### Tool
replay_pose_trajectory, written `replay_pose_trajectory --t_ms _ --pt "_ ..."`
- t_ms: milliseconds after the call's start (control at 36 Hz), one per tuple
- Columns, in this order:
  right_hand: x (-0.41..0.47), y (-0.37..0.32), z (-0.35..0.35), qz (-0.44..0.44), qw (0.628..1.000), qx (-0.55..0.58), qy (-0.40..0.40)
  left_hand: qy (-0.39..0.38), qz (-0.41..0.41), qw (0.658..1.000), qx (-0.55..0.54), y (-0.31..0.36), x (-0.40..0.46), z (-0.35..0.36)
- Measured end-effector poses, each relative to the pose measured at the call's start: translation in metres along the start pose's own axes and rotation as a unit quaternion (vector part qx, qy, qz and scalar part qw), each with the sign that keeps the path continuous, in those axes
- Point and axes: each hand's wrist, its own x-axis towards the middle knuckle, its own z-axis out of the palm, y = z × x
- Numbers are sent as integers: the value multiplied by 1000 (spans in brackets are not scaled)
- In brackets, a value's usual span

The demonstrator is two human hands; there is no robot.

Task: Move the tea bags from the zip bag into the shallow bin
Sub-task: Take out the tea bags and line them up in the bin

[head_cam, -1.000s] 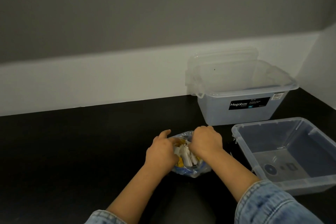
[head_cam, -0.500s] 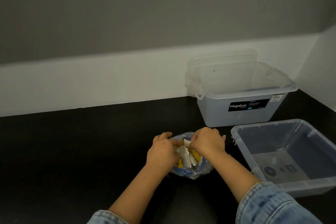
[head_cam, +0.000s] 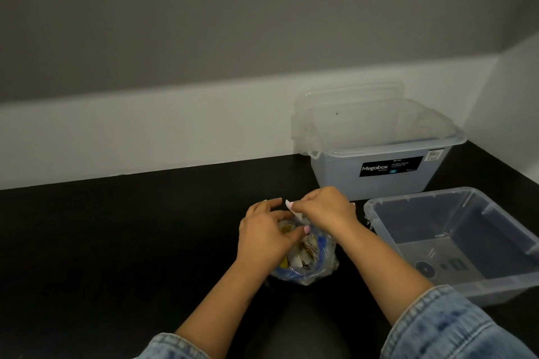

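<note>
Black counter, grey wall behind. Zip bag on counter, tea bags inside. Left hand grip steadies bag mouth. Right hand grip, previously lower at the bag mouth, now risen, pinching white tea bag; first transfer likely starting. Shallow bin right, holds no tea bags.

table: black and shiny
wall: gray on top, with a white band at the bottom
zip bag: clear with a blue strip
tea bags: white and yellow with brown bits
shallow bin: clear, pale blue-gray, at 3 o'clock from the zip bag
tall box: clear, pale blue, with a black label and white letters, at 1 o'clock
sleeves: faded blue denim
nails: light pink
</note>
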Motion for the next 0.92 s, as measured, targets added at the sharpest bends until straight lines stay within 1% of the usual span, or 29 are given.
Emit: replay_pose_trajectory --t_ms 111,278,417,500,556,611,639,694,778,833,917 --pt "-1 -1 1 3 998 63 -22 39 -4 998 -41 -2 1 0" --pt "-8 -3 -1 -8 988 133 -73 44 -19 996 -72 -7 2 -1" --pt "-10 1 3 -39 985 133 -98 35 -33 992 -113 -8 -2 -6" --pt "-10 5 9 -66 987 116 -84 31 -51 989 -132 -14 -1 -10" --pt "-9 9 15 -79 994 64 -45 37 -62 988 -134 -19 -1 -13" --pt "-9 13 20 -90 996 -20 -16 44 -68 988 -133 -23 0 -16" --pt "-10 14 22 -99 993 -62 -10 45 -70 988 -133 -24 1 -17" --pt "-11 15 26 -115 985 -125 -22 43 -73 988 -131 -27 2 -20" --pt "-12 11 38 -119 961 -243 -55 35 -73 989 -124 -30 3 -23" --pt "-10 11 48 -125 941 -314 -35 33 -69 990 -119 -30 3 -23" --pt "-7 12 64 -115 924 -364 6 34 -76 990 -113 -32 2 -24"
